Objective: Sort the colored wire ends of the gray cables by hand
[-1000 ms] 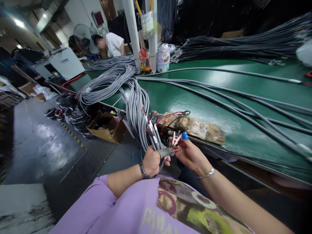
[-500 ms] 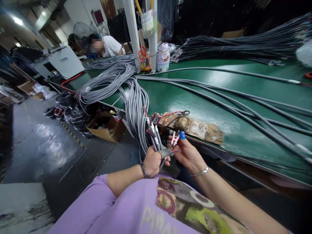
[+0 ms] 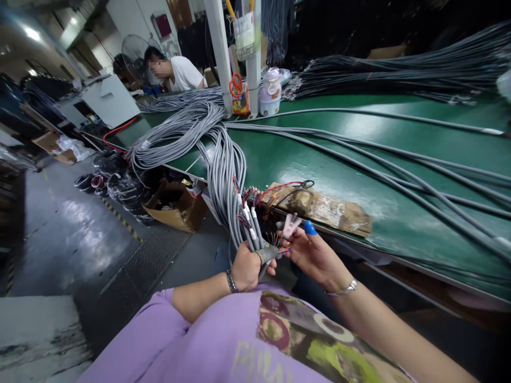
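Note:
My left hand is closed around the ends of several grey cables that hang off the green table's edge. Thin coloured wires stick out of the cable end by my left thumb. My right hand pinches those wire tips and also holds a small pink-handled cutter. A blue cap covers one right fingertip. Both hands hover just in front of the table edge, close together.
A green table carries long grey cables and a worn cardboard pad. Scissors in a holder and a jar stand by a white post. A cardboard box sits on the floor. Another person sits far back.
My right hand has shifted slightly right and the cutter has tilted away from the wires. The person at the back has raised up. My left hand keeps its grip.

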The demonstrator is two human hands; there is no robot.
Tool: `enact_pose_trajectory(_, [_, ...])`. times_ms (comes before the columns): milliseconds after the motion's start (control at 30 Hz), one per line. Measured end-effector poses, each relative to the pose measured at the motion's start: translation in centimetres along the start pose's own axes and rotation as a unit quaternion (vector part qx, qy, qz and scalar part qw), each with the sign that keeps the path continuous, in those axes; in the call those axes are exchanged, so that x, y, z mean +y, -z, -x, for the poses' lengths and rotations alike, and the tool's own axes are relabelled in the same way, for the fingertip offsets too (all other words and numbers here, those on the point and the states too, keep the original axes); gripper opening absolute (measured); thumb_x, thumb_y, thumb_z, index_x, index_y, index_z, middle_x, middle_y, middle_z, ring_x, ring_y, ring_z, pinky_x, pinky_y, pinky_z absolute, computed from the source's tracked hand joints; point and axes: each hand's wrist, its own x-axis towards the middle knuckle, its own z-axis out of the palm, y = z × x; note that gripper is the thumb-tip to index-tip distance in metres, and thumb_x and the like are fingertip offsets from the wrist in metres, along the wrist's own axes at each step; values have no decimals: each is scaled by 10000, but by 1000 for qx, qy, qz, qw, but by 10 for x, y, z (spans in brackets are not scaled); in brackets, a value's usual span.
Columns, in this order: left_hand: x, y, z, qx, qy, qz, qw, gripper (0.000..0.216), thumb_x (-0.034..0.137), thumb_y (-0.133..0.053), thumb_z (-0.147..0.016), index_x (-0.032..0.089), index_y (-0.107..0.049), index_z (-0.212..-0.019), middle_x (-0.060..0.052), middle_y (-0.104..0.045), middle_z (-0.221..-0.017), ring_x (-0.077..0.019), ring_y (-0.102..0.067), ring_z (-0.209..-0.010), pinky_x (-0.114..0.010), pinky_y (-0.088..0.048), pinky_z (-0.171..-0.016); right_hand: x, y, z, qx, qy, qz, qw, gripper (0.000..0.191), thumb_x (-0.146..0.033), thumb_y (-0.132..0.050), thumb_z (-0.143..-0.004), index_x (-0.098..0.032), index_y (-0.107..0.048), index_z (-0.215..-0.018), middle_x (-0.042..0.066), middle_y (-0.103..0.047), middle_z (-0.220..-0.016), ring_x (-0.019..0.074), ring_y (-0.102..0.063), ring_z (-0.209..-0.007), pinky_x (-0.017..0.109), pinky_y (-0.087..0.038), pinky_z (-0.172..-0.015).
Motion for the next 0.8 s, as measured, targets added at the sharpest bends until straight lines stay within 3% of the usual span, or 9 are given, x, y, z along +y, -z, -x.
enact_pose_trajectory(167, [-1, 3, -1, -10, 7, -11, 1000, 395, 382, -822, -543, 149, -535, -684, 20, -555, -535, -95, -499, -403, -212, -405, -358, -7, 6, 3, -21, -29, 50, 998, 291, -497, -737, -727, -215, -702, -787, 37, -706, -815, 158, -632, -696, 290, -524, -673])
enact_pose_trajectory(333, [9, 3, -6, -78, 38, -35, 996, 363, 384, -801, -537, 137, -553, -635, 15, -526, -473, -87, -463, -374, -212, -378, -349, -9, 0, -6, 24, 2, 92, 995, 371, -528, -748, -702, -181, -721, -829, 47, -689, -729, 152, -600, -609, 267, -508, -564])
enact_pose_trajectory(433, [17, 3, -12, -125, 72, -48, 988, 346, 382, -783, -523, 131, -557, -598, 2, -527, -454, -78, -442, -352, -207, -350, -339, -4, -4, -8, 62, 72, 137, 986, 350, -524, -756, -697, -180, -699, -720, 24, -629, -616, 132, -533, -532, 251, -452, -492])
enact_pose_trajectory(600, [23, 7, -25, -175, 131, -18, 976, 291, 305, -756, -501, 143, -527, -579, -16, -554, -462, -75, -435, -339, -193, -296, -318, 5, -2, -9, 150, 228, 218, 937, 348, -546, -723, -714, -220, -664, -607, -5, -591, -565, 123, -476, -530, 251, -418, -503])
enact_pose_trajectory(667, [21, 8, -29, -189, 142, -11, 972, 274, 281, -750, -498, 142, -526, -569, -11, -543, -444, -75, -425, -324, -192, -289, -310, 6, -1, -12, 131, 201, 198, 950, 389, -604, -682, -719, -222, -682, -646, 2, -610, -579, 129, -498, -537, 255, -432, -505])
enact_pose_trajectory(800, [19, 7, -33, -196, 156, -3, 968, 226, 258, -732, -541, 129, -559, -610, -11, -550, -443, -72, -418, -312, -189, -283, -312, 2, -1, -17, 90, 69, 79, 990, 396, -598, -714, -698, -214, -714, -797, 26, -699, -707, 153, -599, -582, 278, -498, -543])
